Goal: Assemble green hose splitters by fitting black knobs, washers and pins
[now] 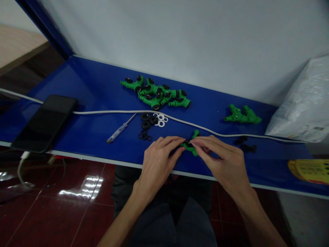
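A green Y-shaped hose connector sits between my hands near the front of the blue bench. My left hand pinches it from the left between thumb and fingers. On its right, my right hand has thumb and fingers pinched together at the connector's middle, by a small dark part; what exactly they hold is hidden. Left of my hands lie black rings, white washers, small black O-rings and a clear-handled screwdriver. Small black parts lie beyond my right hand.
Several green connectors with black valve levers are grouped at the back. More green connector pieces lie at right. A white cable crosses the bench. A phone rests left; a plastic-wrapped package and yellow object are right.
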`<state>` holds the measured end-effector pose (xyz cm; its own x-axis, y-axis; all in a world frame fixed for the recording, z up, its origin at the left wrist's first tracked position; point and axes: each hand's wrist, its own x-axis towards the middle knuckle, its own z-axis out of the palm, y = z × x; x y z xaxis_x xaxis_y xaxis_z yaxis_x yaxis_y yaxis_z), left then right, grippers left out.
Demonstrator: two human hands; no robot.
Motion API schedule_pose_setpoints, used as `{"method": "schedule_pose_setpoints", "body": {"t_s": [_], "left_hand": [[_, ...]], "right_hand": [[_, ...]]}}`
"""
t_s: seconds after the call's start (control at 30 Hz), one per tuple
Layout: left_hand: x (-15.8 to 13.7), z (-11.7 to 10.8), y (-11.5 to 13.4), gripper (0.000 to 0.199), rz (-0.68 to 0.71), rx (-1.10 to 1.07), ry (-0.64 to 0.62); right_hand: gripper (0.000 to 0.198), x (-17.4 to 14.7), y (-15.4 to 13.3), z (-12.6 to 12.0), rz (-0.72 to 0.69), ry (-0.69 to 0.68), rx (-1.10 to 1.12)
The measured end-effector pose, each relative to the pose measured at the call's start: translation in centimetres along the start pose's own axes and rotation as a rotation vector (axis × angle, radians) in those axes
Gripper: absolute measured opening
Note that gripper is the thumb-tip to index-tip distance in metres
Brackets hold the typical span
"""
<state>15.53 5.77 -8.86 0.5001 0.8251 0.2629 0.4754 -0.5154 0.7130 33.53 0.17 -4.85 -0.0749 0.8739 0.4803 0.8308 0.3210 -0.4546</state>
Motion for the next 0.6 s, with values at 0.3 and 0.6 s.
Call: {"method": "schedule_pose_setpoints", "body": {"t_s": [0.3, 0.6], "left_hand": [[-0.1, 0.0, -0.1, 0.024, -0.013, -0.012, -0.001], [0.0, -0.3, 0.0, 0.027, -0.03, -0.02, -0.042]], "right_hand": [[0.012, -0.1, 0.3, 0.2, 0.1, 0.039, 0.031], [0.026, 0.4, 0.1, -1.0, -0.169, -0.184, -0.166]]}}
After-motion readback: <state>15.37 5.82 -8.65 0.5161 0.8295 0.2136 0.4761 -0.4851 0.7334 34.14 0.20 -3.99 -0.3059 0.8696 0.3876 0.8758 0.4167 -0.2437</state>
